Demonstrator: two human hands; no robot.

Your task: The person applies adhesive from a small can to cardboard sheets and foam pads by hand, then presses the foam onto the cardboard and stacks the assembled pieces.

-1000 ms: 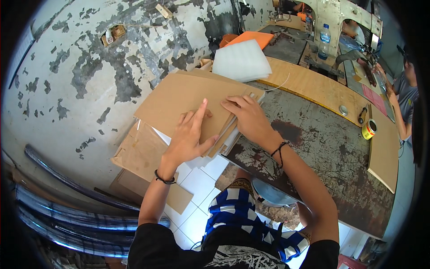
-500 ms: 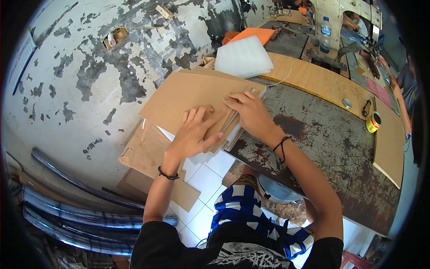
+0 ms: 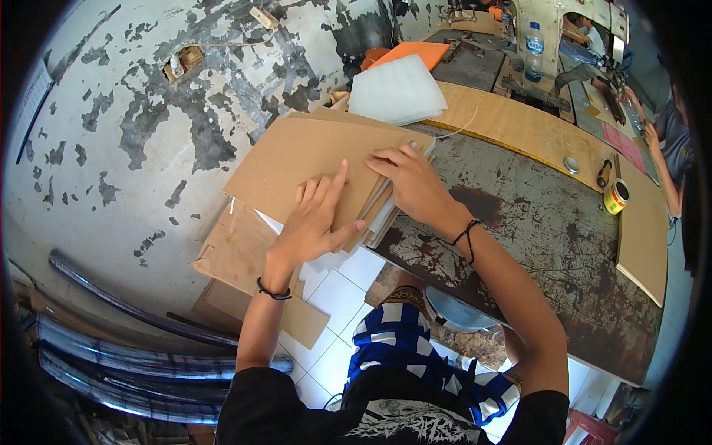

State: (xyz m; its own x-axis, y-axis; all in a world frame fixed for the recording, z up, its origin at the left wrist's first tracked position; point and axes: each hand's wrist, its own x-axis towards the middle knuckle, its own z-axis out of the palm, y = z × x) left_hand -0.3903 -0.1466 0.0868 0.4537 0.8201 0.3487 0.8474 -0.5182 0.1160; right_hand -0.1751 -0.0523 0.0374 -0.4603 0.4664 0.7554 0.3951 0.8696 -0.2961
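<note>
Latest change: your left hand (image 3: 308, 222). Half a second earlier its index finger (image 3: 339, 178) reached across toward the right hand (image 3: 415, 182); by this moment it had swung away and pointed up the sheet, opening a gap between the two hands. Thumb stayed out toward the right-hand edge.

Left fingers: released, spread over the top cardboard sheet (image 3: 289, 152), gripping nothing. Right fingers: bent over the sheet's right edge, where several layers showed, slightly fanned. Could not tell whether you had pinched a layer or only rested on it; the fingertips were partly hidden.

Meaning for the work, as a judgement: a small regrip. Your left hand seemed to steady the sheet while your right attended to the edge. No sheet looked parted from the stack, so little progress could be claimed.

Location: stack at the left end of the desk (image 3: 534, 237), beside the peeling wall (image 3: 133, 141), just nearer you than the white foam sheets (image 3: 397, 90). A brown package (image 3: 233, 245) showed below its near left side; what bore the weight was unclear.

Against the earlier frame otherwise: your view had shifted slightly; the stack kept its place beside the foam.
</note>
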